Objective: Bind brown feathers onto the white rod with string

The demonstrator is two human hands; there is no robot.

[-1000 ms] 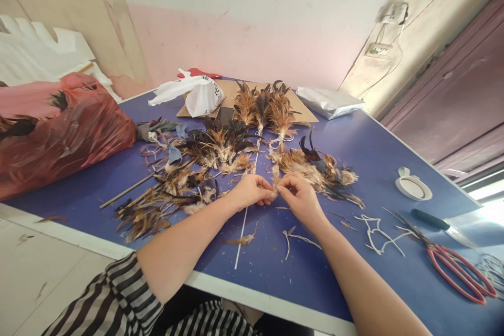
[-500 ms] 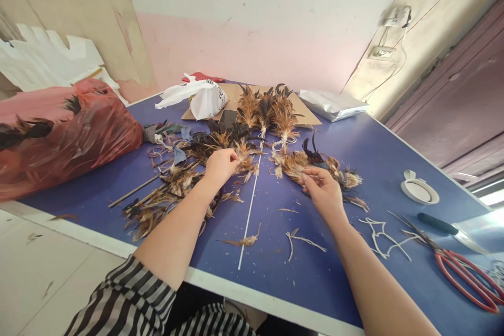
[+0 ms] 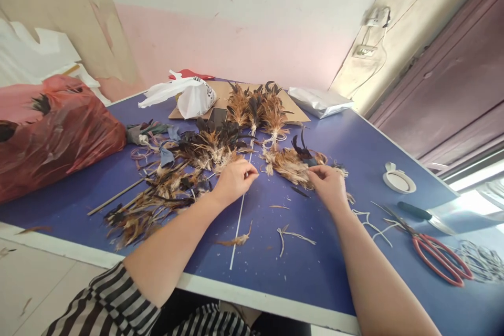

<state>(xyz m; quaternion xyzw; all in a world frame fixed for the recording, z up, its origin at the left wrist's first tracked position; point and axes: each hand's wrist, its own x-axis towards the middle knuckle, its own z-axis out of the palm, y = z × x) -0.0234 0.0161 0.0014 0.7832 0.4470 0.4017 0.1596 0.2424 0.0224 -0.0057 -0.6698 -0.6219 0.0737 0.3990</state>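
Observation:
Brown, tan and black feathers lie in heaps on a blue table (image 3: 366,142). My left hand (image 3: 233,181) is closed in a pinch at the right edge of the left feather heap (image 3: 185,168); what it pinches is too small to make out. My right hand (image 3: 329,185) rests curled on the right feather heap (image 3: 289,161), fingers gripping feathers there. Three tied feather bundles (image 3: 255,107) stand behind, on a cardboard sheet (image 3: 297,113). A white line (image 3: 238,226) runs down the table between my hands.
A red plastic bag (image 3: 55,131) of feathers fills the left end. A white bag (image 3: 189,97) and a silvery packet (image 3: 318,101) lie at the back. At right are a tape roll (image 3: 398,181), red-handled scissors (image 3: 433,249), a green-handled knife (image 3: 423,214) and white string scraps (image 3: 374,220).
My hands, together at the table's middle a second ago, parted to the two feather heaps. The left hand has since drawn back toward the white line; the right stays on the right heap.

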